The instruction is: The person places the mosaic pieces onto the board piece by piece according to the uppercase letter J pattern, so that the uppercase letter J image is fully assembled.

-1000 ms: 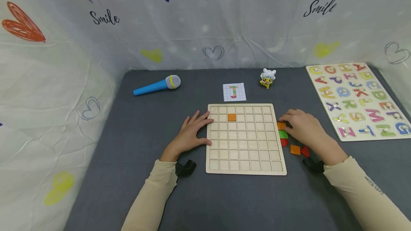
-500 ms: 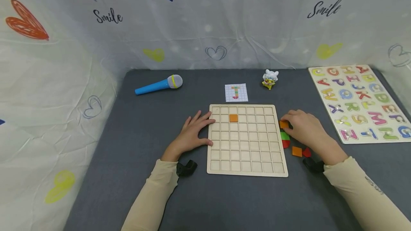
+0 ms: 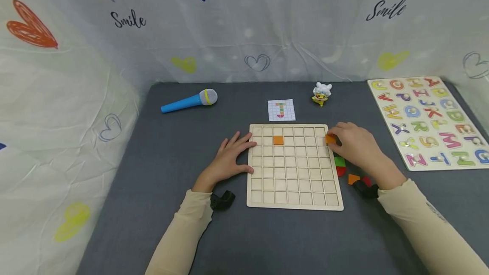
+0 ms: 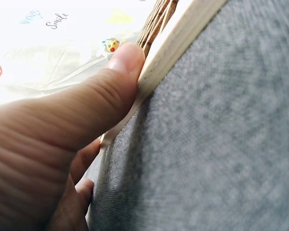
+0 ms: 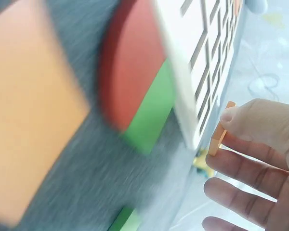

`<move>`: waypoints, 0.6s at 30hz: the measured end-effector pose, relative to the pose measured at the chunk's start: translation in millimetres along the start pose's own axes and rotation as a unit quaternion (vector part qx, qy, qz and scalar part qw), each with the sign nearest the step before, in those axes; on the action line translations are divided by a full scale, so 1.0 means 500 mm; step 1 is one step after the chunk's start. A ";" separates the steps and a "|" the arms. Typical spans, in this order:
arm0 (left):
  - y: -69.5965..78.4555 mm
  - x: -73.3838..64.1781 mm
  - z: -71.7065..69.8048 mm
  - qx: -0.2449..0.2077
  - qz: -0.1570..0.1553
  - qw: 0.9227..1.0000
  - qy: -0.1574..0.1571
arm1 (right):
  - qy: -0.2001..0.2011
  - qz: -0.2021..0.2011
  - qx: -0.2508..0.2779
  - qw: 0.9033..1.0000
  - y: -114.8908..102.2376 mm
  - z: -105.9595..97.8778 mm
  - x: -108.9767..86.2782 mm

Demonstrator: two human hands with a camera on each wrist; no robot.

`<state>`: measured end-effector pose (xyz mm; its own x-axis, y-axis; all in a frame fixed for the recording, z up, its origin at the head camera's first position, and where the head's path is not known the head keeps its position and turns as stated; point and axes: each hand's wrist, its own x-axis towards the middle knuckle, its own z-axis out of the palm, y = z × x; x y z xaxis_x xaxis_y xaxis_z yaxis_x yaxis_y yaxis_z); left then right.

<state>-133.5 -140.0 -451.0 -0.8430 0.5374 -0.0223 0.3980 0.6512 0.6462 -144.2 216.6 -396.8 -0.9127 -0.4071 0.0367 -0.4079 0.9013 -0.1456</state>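
Note:
A pale wooden grid board (image 3: 290, 173) lies on the dark table, with one orange square tile (image 3: 278, 140) in its upper left part. My left hand (image 3: 225, 162) rests against the board's left edge, fingers spread; in the left wrist view the thumb (image 4: 127, 60) touches the rim. Between thumb and fingertips, my right hand (image 3: 357, 145) pinches another orange square tile (image 5: 216, 139), raised at the board's upper right edge. Beside that edge lie a green piece (image 3: 339, 161) and a red curved piece (image 3: 341, 171). Nearer the right wrist are an orange tile (image 3: 353, 179) and a red piece (image 3: 366, 180), partly covered.
Behind the board lies a pattern card (image 3: 281, 110) with a coloured figure. A small white and yellow figurine (image 3: 321, 94) stands to its right. A blue toy microphone (image 3: 189, 102) lies back left, and an alphabet puzzle board (image 3: 429, 124) lies at the right.
My right hand has lifted the orange tile from beside the board and moved it up and left to the board's right edge. The left hand has stayed in place.

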 end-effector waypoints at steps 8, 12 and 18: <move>-0.002 0.000 0.002 -0.001 0.001 1.000 0.001 | -0.003 -0.019 -0.002 1.000 -0.040 0.001 0.040; -0.001 0.001 0.001 -0.001 0.000 1.000 0.000 | 0.000 -0.034 0.001 0.999 -0.055 0.005 0.054; 0.003 0.001 -0.001 -0.003 -0.004 1.000 -0.003 | -0.012 -0.043 0.000 0.999 -0.074 0.011 0.071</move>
<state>-133.4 -139.3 -449.6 -0.8436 0.5360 -0.0320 0.3893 0.6517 0.6509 -161.3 167.9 -395.6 -0.8729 -0.4873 0.0245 -0.4855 0.8625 -0.1430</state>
